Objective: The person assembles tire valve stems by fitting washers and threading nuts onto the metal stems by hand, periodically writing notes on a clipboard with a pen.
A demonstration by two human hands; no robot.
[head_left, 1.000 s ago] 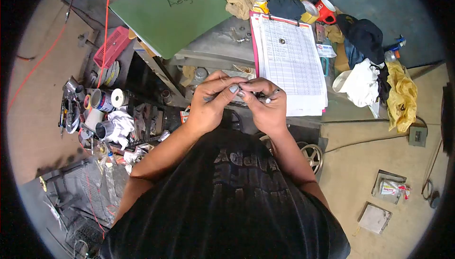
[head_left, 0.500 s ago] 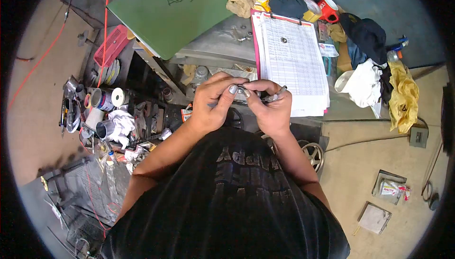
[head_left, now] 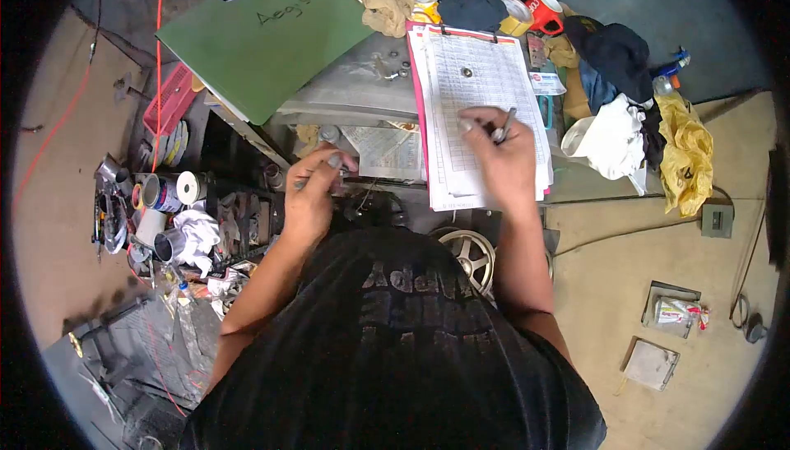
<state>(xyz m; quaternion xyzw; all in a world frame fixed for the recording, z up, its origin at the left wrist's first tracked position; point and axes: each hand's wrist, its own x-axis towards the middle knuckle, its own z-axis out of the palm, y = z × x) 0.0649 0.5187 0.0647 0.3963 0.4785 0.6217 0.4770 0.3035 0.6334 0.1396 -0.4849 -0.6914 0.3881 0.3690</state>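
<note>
The left hand and right hand have come apart and can work alone. The right holds a pen over papers by the desk's near edge; I can't tell what the left holds.

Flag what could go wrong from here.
1. The small round metal part lies on the printed sheets; the right hand, close by, might knock it away.
2. The pen-like tool in that hand could leave stray marks if it brushes the sheets.
</note>
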